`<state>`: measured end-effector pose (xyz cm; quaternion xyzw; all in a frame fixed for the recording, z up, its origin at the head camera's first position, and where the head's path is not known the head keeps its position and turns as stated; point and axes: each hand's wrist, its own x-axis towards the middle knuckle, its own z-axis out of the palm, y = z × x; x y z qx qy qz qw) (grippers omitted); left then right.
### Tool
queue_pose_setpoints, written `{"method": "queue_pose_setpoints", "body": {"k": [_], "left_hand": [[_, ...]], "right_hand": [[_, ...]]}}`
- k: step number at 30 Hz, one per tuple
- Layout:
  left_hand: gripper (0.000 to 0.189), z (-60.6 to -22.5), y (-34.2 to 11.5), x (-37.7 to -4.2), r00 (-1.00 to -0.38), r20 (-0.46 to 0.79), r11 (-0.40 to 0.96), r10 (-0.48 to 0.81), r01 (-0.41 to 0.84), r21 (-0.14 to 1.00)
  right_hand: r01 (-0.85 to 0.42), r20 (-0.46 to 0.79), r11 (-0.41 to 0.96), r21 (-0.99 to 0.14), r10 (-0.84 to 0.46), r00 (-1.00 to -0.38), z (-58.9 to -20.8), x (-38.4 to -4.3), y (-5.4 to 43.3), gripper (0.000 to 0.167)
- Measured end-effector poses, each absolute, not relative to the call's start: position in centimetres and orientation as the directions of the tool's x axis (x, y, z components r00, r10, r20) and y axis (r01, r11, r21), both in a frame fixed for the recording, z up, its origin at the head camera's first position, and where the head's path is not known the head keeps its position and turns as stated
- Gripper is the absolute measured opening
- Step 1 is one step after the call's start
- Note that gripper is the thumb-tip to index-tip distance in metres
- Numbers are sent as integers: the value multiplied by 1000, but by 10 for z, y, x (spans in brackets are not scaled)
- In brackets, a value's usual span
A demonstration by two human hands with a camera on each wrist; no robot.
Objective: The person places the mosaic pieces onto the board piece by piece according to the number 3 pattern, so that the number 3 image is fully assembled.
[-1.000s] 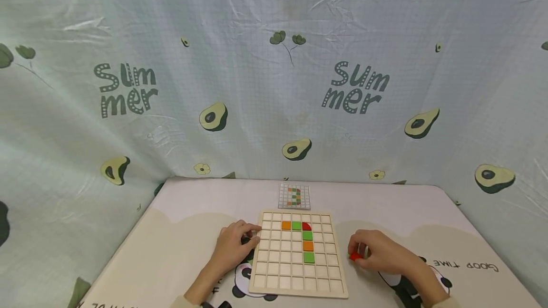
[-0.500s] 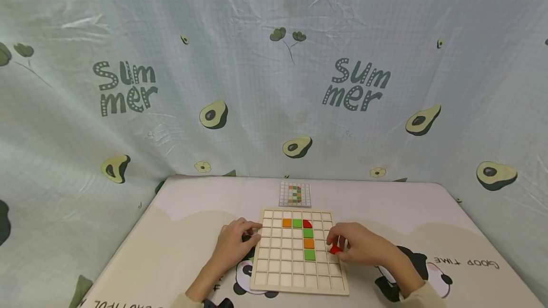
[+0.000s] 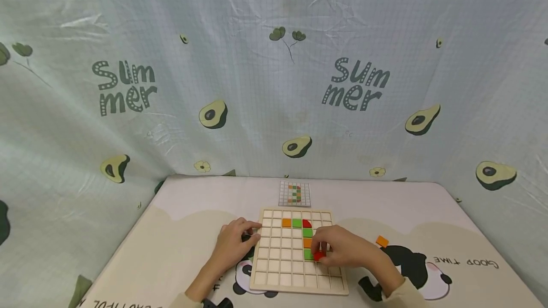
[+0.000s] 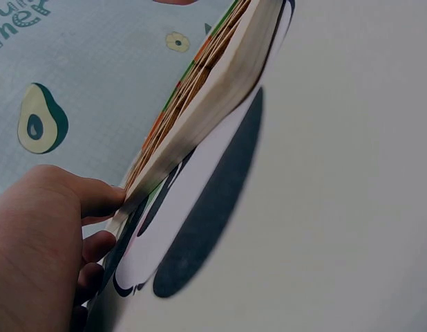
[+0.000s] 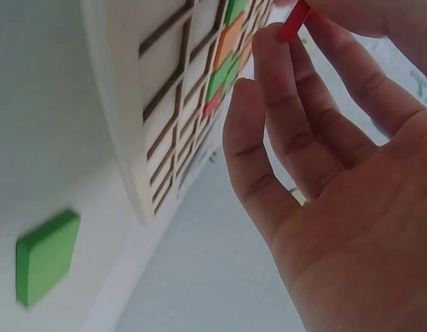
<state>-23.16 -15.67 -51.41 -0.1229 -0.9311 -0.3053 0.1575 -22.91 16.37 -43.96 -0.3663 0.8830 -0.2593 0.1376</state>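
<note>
A light wooden grid board (image 3: 274, 279) lies on the table, with orange, green and red tiles set in some of its squares. My right hand (image 3: 347, 248) is over the board's right half, pinching a small red tile (image 5: 293, 22) between thumb and fingertips. In the head view that red tile overlaps the right side of the lowest green tile (image 3: 308, 254) in the column. At the board's left edge, my left hand (image 3: 233, 244) rests with index finger and thumb touching the rim. The left wrist view shows a fingertip (image 4: 113, 198) against the wooden edge.
A small pattern card (image 3: 294, 194) with a coloured grid lies behind the board. To the right, a loose orange tile (image 3: 382, 241) sits on the panda-print tablecloth (image 3: 428, 213). The right wrist view shows a loose green tile (image 5: 48, 259) beside the board.
My right hand has carried the red tile leftward from the table beside the board to over its squares. The orange tile on the right has come into view. My left hand stays put.
</note>
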Motion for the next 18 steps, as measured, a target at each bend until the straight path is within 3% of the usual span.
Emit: {"method": "queue_pose_setpoints", "body": {"k": [18], "left_hand": [[19, -515, -158, -231, -911, 389, 785, 138, 340, 517]], "right_hand": [[-634, -90, 573, -519, -775, -626, -446, -226, 147, 16]]}}
